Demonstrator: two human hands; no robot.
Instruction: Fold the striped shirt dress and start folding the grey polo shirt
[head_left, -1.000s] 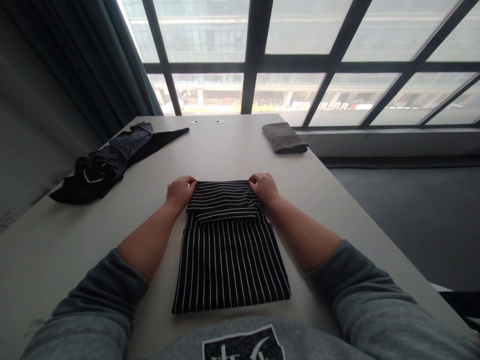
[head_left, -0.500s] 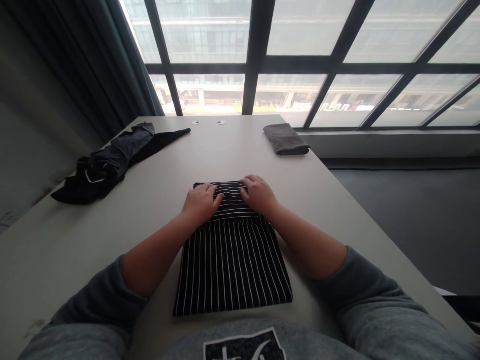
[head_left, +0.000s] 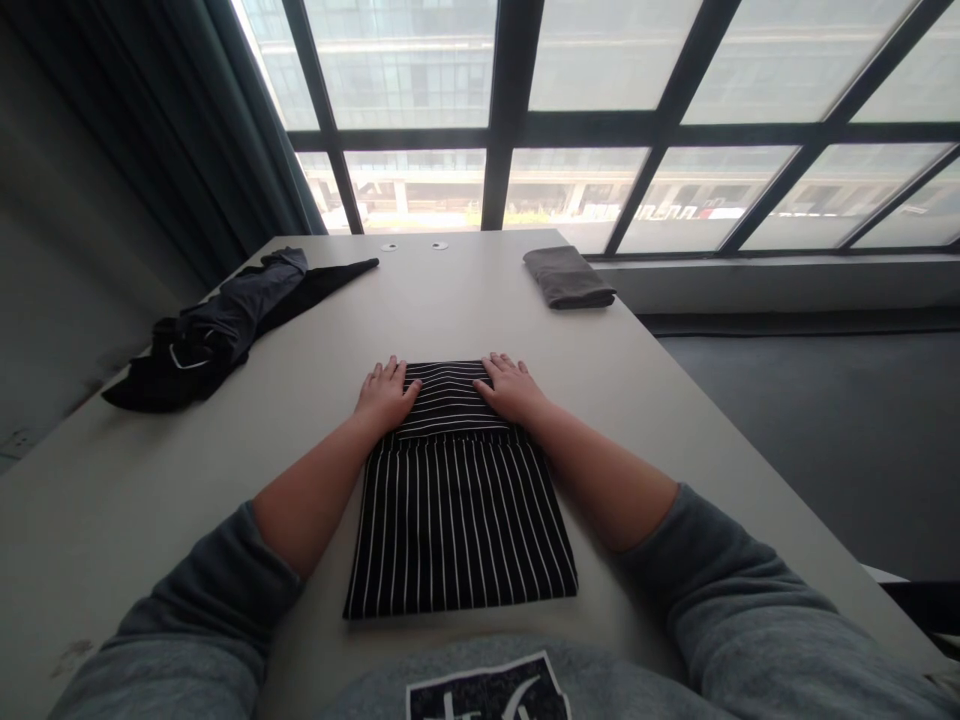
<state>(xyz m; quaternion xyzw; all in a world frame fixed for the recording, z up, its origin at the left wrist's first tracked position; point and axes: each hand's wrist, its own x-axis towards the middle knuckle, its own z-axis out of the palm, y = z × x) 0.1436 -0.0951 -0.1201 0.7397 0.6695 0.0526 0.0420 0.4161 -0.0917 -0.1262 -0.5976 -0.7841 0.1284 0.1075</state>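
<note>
A folded black garment with white stripes [head_left: 461,525] lies flat on the white table in front of me. Its far band has stripes running crosswise; the nearer, larger part has lengthwise stripes. At the far left corner of the band rests my left hand [head_left: 385,396], fingers spread and thumb on the cloth. My right hand [head_left: 511,390] lies flat over the far right corner, its fingers stretched out and its thumb pointing inward. Both hands press on the cloth from above without gripping it.
Dark crumpled clothes [head_left: 232,310] lie along the left side of the table [head_left: 442,300]. A folded grey-brown cloth [head_left: 568,277] sits near the far right edge. Beyond the table stand large windows, with a dark curtain [head_left: 195,120] at left.
My left hand has slid leftward to the garment's outer edge, and its fingers have spread. My right hand has stayed at the far right corner, with its fingers flatter.
</note>
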